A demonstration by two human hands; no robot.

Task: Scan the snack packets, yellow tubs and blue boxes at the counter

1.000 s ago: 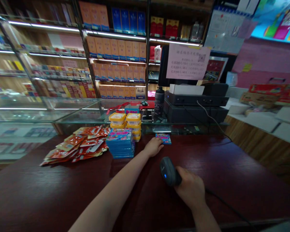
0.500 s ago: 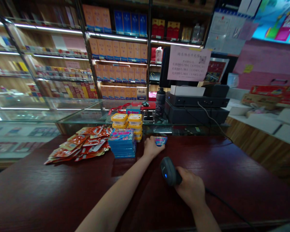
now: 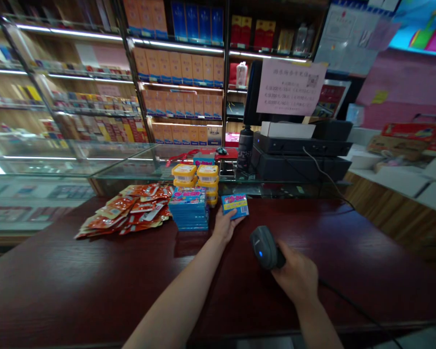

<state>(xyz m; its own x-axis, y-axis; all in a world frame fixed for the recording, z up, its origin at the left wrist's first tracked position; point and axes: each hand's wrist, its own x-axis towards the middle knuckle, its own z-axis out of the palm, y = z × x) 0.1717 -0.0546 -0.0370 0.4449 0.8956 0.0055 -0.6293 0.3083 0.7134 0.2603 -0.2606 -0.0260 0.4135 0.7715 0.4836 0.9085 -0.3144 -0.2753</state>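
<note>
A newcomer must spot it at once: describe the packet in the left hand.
On the dark reddish-brown counter, find the yellow-lidded tubs near the far edge. Just right of them, the left hand grips a flat blue packet. Unlike the blue stack to its left, this one is alone in the hand, showing a yellow band and a barcode.

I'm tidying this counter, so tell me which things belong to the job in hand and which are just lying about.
Belongs, or likely does:
barcode scanner in right hand
blue packet in left hand
stacked blue packets
yellow-lidded tubs
orange pouches

Seemingly just lying about:
black bottle
computer mouse
</note>
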